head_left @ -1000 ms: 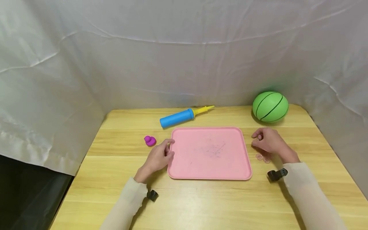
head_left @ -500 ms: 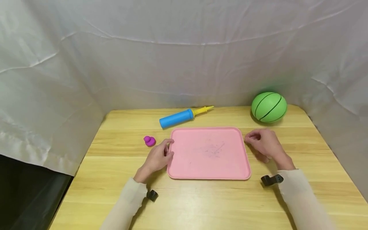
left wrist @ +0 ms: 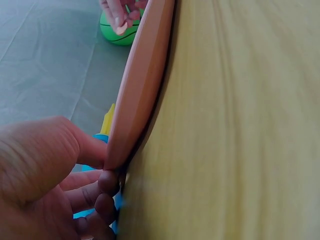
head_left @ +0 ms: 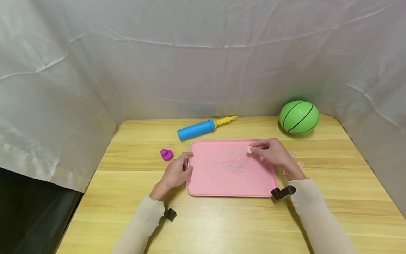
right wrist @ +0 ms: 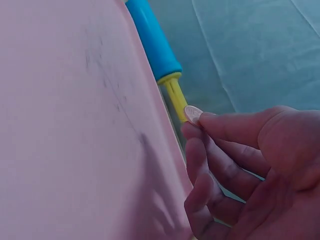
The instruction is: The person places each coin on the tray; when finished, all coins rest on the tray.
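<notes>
A pink tray with scribbled marks lies on the wooden table. At its left rim, my left hand holds the edge; the left wrist view shows the thumb and fingertips right against the tray's wall. Between the thumb and index finger of my right hand is a small pale pink coin-like disc with a raised pattern. This hand is over the tray's upper right part, casting a shadow on it. More such discs lie on the table right of the tray, partly hidden by the right wrist.
Behind the tray lies a blue hand pump with a yellow nozzle. A green ball with black lines sits at the back right. Left of the tray stands a small purple rubber duck. Grey cloth hangs behind the table.
My right hand has moved left from the discs beside the tray to above it, carrying one pinched disc. My left hand stays at the tray's left rim.
</notes>
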Available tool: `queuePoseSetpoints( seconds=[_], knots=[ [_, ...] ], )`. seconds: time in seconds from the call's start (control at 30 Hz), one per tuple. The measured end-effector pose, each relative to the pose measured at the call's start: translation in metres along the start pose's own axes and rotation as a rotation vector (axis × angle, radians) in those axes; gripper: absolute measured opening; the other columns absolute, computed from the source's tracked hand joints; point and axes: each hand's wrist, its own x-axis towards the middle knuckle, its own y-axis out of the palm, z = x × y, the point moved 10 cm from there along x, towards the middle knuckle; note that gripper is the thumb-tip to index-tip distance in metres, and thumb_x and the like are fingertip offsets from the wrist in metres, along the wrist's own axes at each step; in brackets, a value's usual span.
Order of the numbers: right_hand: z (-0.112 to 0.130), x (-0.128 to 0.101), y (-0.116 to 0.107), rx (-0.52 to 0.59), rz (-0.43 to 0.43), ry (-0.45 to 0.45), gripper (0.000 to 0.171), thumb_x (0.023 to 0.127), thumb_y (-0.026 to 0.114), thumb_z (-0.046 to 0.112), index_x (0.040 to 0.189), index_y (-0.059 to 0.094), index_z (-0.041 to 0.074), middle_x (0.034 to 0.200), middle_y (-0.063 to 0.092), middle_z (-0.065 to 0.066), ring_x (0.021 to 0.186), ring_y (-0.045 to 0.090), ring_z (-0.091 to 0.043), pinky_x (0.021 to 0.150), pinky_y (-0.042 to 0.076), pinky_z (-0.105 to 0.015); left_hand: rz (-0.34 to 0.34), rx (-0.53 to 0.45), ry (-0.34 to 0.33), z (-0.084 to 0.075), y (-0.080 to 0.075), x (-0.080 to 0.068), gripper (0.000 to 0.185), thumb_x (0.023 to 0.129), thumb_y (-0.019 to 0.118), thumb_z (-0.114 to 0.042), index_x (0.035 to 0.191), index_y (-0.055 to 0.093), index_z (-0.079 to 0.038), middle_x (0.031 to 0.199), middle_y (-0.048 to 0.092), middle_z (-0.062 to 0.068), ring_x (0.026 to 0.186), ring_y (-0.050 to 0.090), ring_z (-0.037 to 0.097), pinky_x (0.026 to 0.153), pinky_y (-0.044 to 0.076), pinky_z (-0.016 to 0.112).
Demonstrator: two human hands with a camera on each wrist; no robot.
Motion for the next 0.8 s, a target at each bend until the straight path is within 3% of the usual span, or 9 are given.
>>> queuePoseSetpoints(
  seconds=[0.3,0.53,0.8],
  knots=[
    [0.021,0.025,0.040,0.006,0.100,-0.057,0.024,0.102,0.077,0.016,0.120,0.081,0.000,0.101,0.084,-0.015,0.085,0.079,-0.015,0.079,0.060,-0.023,0.010,0.030,0.004,0.002,0.000,0.003,0.052,0.102,0.072,-0.022,0.151,0.058,-0.015,0.077,0.056,-0.007,0.065,0.050,0.008,0.059,0.040,0.023],
    [0.048,0.042,0.082,-0.005,0.165,-0.089,0.020,0.099,0.081,0.017,0.115,0.084,0.004,0.092,0.083,-0.009,0.077,0.075,-0.015,0.069,0.055,-0.025,0.012,0.031,-0.016,0.010,0.000,0.003,0.053,0.101,0.074,-0.022,0.151,0.058,-0.018,0.078,0.056,-0.007,0.065,0.051,0.008,0.059,0.040,0.023],
    [0.070,0.053,0.101,-0.134,0.117,-0.186,0.012,0.095,0.086,0.021,0.101,0.087,0.011,0.094,0.083,-0.003,0.087,0.066,-0.015,0.082,0.050,-0.029,0.020,0.029,0.015,0.002,0.003,0.004,0.053,0.101,0.072,-0.022,0.152,0.058,-0.014,0.077,0.056,-0.008,0.065,0.049,0.007,0.058,0.040,0.023]
  ],
)
